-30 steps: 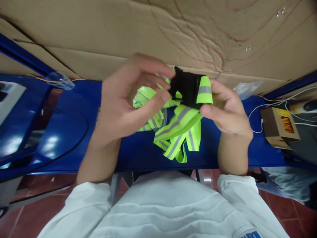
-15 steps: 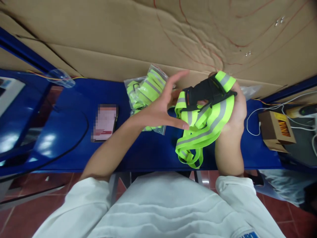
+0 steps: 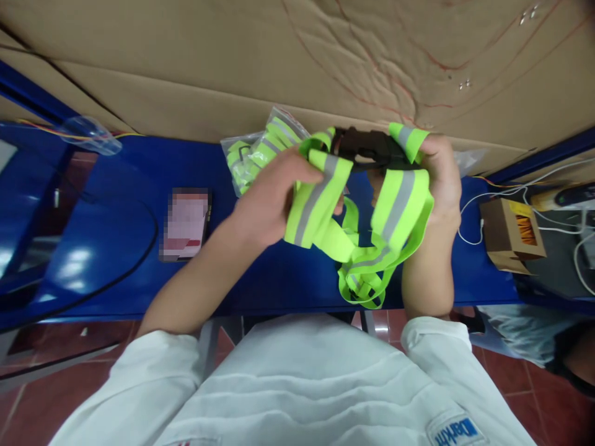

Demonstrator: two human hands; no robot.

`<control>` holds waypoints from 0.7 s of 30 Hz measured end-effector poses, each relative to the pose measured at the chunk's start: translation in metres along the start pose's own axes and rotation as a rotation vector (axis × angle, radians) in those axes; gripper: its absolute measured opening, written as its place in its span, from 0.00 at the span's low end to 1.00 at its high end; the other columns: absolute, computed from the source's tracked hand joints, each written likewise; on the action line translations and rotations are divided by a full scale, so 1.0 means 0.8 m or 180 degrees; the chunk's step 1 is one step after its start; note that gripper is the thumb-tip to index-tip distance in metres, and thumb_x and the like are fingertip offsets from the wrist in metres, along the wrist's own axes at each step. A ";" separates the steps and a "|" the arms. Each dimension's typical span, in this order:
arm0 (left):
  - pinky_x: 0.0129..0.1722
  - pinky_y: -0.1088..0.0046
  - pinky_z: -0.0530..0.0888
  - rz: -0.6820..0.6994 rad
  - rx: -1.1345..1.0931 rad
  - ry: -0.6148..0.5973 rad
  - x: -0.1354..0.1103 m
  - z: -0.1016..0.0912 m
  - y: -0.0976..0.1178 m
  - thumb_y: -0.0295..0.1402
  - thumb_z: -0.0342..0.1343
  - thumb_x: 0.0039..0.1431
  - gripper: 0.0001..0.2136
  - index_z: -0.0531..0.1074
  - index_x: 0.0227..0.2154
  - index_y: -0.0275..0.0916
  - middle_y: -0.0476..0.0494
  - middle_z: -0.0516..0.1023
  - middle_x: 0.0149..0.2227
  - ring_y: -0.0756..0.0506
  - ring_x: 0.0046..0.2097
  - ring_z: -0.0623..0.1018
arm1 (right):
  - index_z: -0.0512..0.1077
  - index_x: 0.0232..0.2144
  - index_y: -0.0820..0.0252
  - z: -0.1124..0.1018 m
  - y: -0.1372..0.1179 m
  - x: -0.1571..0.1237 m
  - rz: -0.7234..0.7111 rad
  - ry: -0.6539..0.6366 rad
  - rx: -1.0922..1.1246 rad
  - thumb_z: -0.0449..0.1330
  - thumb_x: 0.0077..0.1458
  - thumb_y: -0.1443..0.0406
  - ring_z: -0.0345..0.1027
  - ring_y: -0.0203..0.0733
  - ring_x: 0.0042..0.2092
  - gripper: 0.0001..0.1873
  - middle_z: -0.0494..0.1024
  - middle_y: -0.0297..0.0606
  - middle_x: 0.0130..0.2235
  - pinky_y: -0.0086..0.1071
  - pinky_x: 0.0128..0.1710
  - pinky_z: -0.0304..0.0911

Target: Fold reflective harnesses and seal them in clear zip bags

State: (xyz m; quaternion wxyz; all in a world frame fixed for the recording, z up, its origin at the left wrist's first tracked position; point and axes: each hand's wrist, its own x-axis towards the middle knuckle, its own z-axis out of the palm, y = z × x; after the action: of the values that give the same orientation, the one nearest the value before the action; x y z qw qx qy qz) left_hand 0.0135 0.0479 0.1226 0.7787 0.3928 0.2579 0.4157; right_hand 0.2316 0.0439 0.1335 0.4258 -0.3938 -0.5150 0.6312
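Both my hands hold one neon-yellow reflective strap vest (image 3: 362,248) above a blue table (image 3: 121,204). My left hand (image 3: 269,198) is closed on a wide yellow band with a grey stripe. My right hand (image 3: 439,176) is closed on the other band, up by the black buckle (image 3: 367,148) that spans between the two. Loose loops of strap hang down toward the table's near edge. Behind my left hand lies a clear plastic bag of folded yellow straps (image 3: 253,152).
A large brown cardboard sheet (image 3: 232,62) stands along the back of the table. A small card or phone (image 3: 185,223) lies at left of centre, a black cable (image 3: 139,260) curves beside it. A small open cardboard box (image 3: 511,232) and white wires (image 3: 469,214) sit at right.
My left hand, open half a second ago, has closed on the left band. The two hands have spread the vest apart, with the buckle now stretched between them.
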 end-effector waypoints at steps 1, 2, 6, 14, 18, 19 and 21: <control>0.27 0.68 0.76 0.0097 -0.0171 0.0029 -0.002 0.000 0.014 0.32 0.59 0.51 0.09 0.73 0.37 0.38 0.48 0.77 0.26 0.44 0.26 0.78 | 0.73 0.46 0.54 -0.006 0.003 -0.002 -0.0043 -0.0125 0.0081 0.54 0.57 0.39 0.58 0.34 0.20 0.30 0.75 0.31 0.28 0.33 0.24 0.67; 0.25 0.70 0.75 0.0193 -0.0260 0.0027 -0.004 -0.001 0.027 0.31 0.57 0.53 0.07 0.73 0.36 0.39 0.48 0.76 0.25 0.45 0.25 0.78 | 0.74 0.46 0.54 -0.011 0.007 -0.004 -0.0108 -0.0250 0.0138 0.57 0.55 0.36 0.57 0.33 0.20 0.32 0.74 0.30 0.28 0.32 0.23 0.65; 0.27 0.72 0.76 0.0539 -0.0177 0.0132 -0.013 0.004 0.052 0.31 0.50 0.63 0.09 0.74 0.32 0.40 0.47 0.77 0.27 0.46 0.27 0.79 | 0.73 0.53 0.55 0.004 0.018 -0.015 -0.0286 -0.0629 -0.0092 0.76 0.41 0.42 0.73 0.40 0.35 0.42 0.78 0.33 0.37 0.35 0.36 0.72; 0.26 0.75 0.74 0.1249 0.0988 0.0388 -0.013 0.005 0.018 0.42 0.53 0.75 0.10 0.72 0.44 0.42 0.51 0.79 0.31 0.51 0.26 0.77 | 0.76 0.45 0.54 0.075 0.015 -0.012 -0.0728 0.0094 -0.0677 0.68 0.63 0.52 0.77 0.41 0.42 0.15 0.80 0.35 0.40 0.37 0.46 0.76; 0.24 0.74 0.74 0.0356 0.1576 -0.0329 -0.017 -0.026 0.043 0.51 0.66 0.63 0.18 0.77 0.42 0.40 0.49 0.80 0.29 0.49 0.24 0.77 | 0.78 0.43 0.56 0.023 -0.003 -0.016 -0.0097 0.0074 -0.0463 0.66 0.63 0.49 0.77 0.39 0.31 0.18 0.82 0.35 0.35 0.34 0.32 0.75; 0.24 0.74 0.75 0.0013 0.1804 -0.0724 -0.017 -0.032 0.050 0.48 0.70 0.59 0.19 0.78 0.43 0.39 0.49 0.80 0.29 0.49 0.25 0.77 | 0.78 0.41 0.57 0.009 -0.008 -0.018 0.0009 -0.0048 -0.0386 0.68 0.62 0.50 0.72 0.37 0.25 0.17 0.80 0.33 0.29 0.31 0.25 0.70; 0.27 0.75 0.77 -0.0389 0.2238 -0.1299 -0.015 -0.035 0.054 0.41 0.73 0.56 0.18 0.79 0.44 0.38 0.47 0.82 0.31 0.47 0.29 0.80 | 0.78 0.38 0.57 -0.009 -0.014 -0.021 0.0081 -0.0305 -0.0238 0.69 0.60 0.50 0.58 0.32 0.16 0.16 0.70 0.27 0.19 0.28 0.15 0.54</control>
State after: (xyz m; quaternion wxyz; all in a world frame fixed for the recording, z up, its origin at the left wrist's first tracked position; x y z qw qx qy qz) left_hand -0.0326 0.0642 0.1435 0.6555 0.6933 0.2474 0.1688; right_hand 0.2451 0.0314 0.1442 0.3776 -0.3853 -0.5529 0.6350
